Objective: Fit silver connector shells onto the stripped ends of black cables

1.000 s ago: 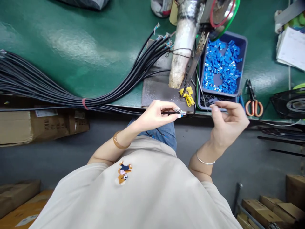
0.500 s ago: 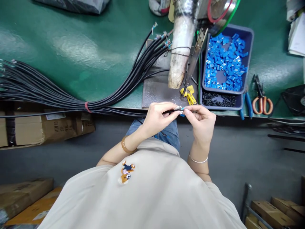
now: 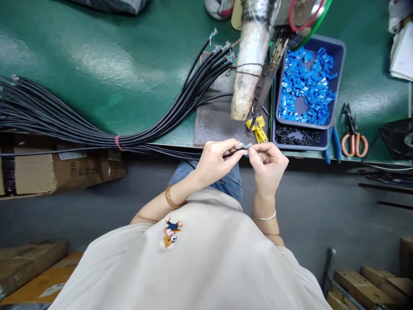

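Observation:
My left hand (image 3: 217, 160) pinches a black cable (image 3: 229, 153) close to its stripped end, just off the table's front edge. Thin coloured wires (image 3: 248, 146) stick out of that end. The fingers of my right hand (image 3: 267, 161) are closed on these wires, thumb against forefinger. A bit of blue shows below the fingertips, too small to name. Just beyond my hands lies a yellow tool (image 3: 260, 131) on a dark plate (image 3: 211, 125). A large bundle of black cables (image 3: 155, 131), tied with a red band (image 3: 119, 143), stretches left along the table.
Behind my right hand, a grey bin (image 3: 341, 64) of blue pieces overlaps another bin (image 3: 298, 146) of small black parts. Blue-handled pliers (image 3: 336, 144) and orange-handled scissors (image 3: 354, 142) lie to their right. A wrapped white pipe (image 3: 248, 71) and a metal arm (image 3: 270, 77) hang over the plate.
My right hand has shifted slightly left, its fingers curled tighter at the wire ends. My left hand stays on the cable. The whole view has shifted a little.

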{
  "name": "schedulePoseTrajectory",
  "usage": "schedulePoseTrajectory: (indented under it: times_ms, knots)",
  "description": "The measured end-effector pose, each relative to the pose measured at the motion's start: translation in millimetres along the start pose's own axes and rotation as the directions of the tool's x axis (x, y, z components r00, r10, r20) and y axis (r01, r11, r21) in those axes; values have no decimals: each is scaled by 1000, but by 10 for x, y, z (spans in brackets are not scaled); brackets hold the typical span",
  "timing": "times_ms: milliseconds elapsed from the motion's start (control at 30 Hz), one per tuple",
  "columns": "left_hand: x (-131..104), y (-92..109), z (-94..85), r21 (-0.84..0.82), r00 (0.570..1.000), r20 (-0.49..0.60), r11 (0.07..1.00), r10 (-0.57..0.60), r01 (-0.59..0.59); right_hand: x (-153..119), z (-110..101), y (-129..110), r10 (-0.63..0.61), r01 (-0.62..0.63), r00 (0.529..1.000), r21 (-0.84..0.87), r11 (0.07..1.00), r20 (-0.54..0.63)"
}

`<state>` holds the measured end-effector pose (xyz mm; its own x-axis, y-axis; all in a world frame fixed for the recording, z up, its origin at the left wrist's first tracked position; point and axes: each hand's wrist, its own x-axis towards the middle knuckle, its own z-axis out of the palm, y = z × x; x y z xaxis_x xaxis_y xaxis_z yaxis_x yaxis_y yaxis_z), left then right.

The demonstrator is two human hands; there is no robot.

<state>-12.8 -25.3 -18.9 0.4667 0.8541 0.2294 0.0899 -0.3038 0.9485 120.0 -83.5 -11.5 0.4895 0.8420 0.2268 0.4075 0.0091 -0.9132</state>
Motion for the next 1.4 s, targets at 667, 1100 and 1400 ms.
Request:
schedulePoseTrajectory:
  times_ms: [667, 1100, 1400]
  knots:
    - [62, 6, -118, -447, 935, 299, 837, -193, 316, 68, -101, -19, -65, 56, 991, 79, 995, 121]
    - [101, 21, -193, -476, 913, 377, 812, -159, 338, 104, -132, 64, 57, -203, 921, 349, 915, 385]
    - [156, 380, -304, 237, 888, 425, 926, 173, -294, 167, -413, -30, -40, 22, 986, 112, 993, 160]
